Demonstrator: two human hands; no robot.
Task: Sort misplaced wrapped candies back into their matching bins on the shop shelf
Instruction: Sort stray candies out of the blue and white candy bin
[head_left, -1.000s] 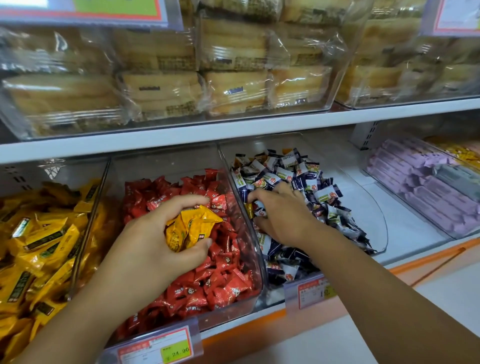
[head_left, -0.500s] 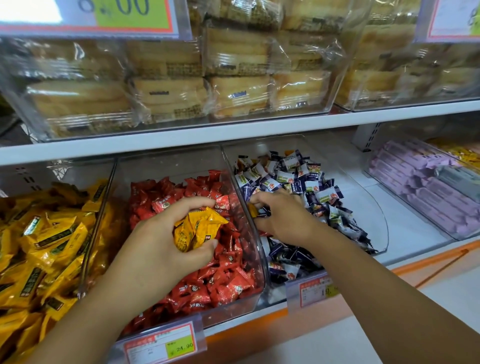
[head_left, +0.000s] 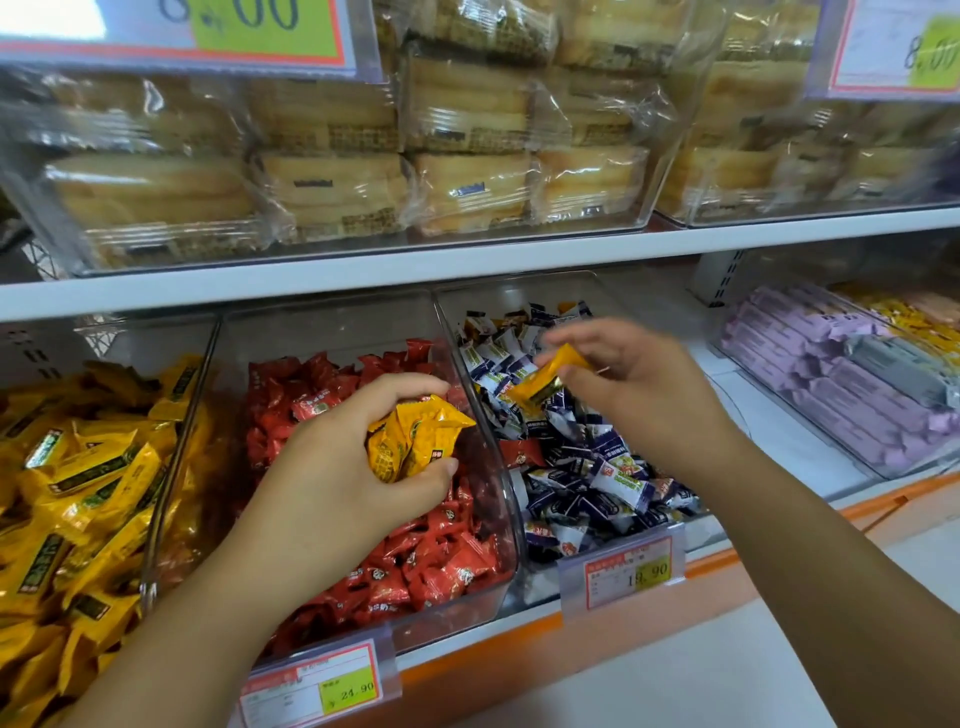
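Shop shelf (head_left: 467, 270), white board, two tiers in view; sorting is judged partly done. Lower tier, left to right: heap of yellow candies (head_left: 78, 467) in glossy crinkled foil; red bin (head_left: 322, 338), clear rigid plastic with a rounded front, filled with red pillow-shaped wrappers; blue-and-white bin (head_left: 649, 306), same clear make, about half full of small twisted wrappers. Left hand (head_left: 332, 483) hovers over the red bin, its grip curled round a bunch of yellow strays (head_left: 415, 436), which are gathered but not yet returned to the yellow heap. Right hand (head_left: 639, 384) is raised above the blue-and-white bin, its grip a narrow pinch of thumb and fingers on a single yellow candy (head_left: 545, 382), an oblong piece with a shiny film wrapper. Left to do, by estimate: carry both lots across to the yellow heap; remove one red candy (head_left: 519, 452) lying among the blue-and-white pieces; check the orange-tinted wrappers at the rear of that bin, which are too small to identify.
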